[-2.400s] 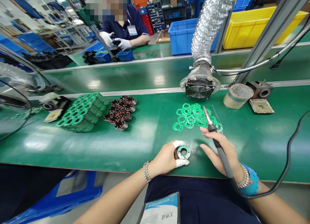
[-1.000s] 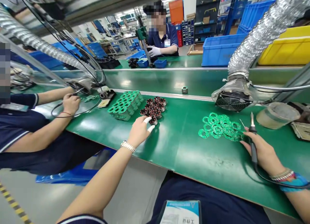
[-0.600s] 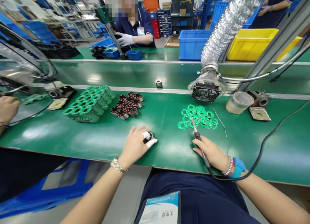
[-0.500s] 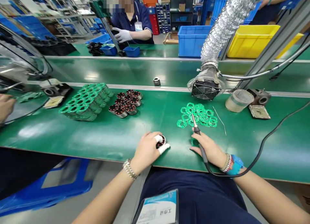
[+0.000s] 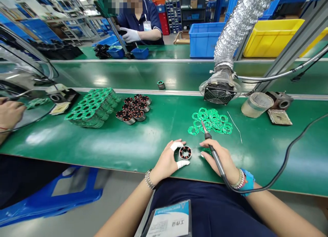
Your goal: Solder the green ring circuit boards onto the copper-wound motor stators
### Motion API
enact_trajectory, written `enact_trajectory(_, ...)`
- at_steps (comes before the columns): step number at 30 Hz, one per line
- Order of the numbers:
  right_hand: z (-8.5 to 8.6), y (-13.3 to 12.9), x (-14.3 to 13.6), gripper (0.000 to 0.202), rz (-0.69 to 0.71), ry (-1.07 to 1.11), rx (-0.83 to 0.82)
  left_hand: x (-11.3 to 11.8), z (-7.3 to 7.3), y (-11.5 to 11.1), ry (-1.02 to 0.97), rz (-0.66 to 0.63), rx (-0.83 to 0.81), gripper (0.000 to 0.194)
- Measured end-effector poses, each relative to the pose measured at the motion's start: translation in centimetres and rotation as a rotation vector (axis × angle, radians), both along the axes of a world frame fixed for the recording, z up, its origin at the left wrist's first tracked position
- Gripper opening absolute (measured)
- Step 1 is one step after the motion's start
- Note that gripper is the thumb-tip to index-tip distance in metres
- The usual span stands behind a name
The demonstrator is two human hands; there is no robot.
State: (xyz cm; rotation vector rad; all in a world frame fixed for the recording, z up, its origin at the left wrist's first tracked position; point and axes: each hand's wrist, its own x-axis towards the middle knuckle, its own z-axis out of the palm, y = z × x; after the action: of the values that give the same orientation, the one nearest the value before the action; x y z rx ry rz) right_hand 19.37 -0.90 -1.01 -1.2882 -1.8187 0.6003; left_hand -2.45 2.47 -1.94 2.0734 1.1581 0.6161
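My left hand (image 5: 168, 159), with white wraps on thumb and forefinger, curls around a motor stator (image 5: 185, 153). The stator is a silver ring with dark red and black windings, its round face up, near the table's front edge. In my right hand (image 5: 222, 158) lies a soldering iron (image 5: 216, 157), its tip pointing away over a loose pile of green ring-shaped circuit boards (image 5: 212, 119). Beneath the right fingers, a green ring board (image 5: 206, 150) is partly hidden. Thin wires seem to stick out between the stator and my right fingertips.
Stacked green boards (image 5: 89, 108) and a group of stators (image 5: 134, 108) stand to the left. A fan on a foil duct (image 5: 219, 94), a tub (image 5: 257, 104) and an iron stand (image 5: 281, 107) are at right. A bent wire (image 5: 235, 127) lies nearby. Co-workers sit opposite and left.
My left hand has moved right, bringing the stator close to my right hand and turning its face up. On the middle strip, a part with a green top now shows where a plain metal-topped one was.
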Motion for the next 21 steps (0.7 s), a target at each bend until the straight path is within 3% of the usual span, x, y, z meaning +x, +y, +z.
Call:
enact_trajectory(8,-0.2,-0.2,-0.3,0.03,0.03,0.104,-0.053,1.5,1.0,-1.6,-0.085,0.001,-0.064,0.046)
enact_trajectory(13,-0.7,-0.9,-0.4,0.027,0.043,0.025,0.008,2.4,1.7,-2.4,-0.12,-0.027,0.036,0.046)
enact_trajectory(21,0.2,-1.5,2.9,0.015,0.024,-0.018,0.062,1.4,0.8,-0.6,-0.105,-0.124,-0.041,0.045)
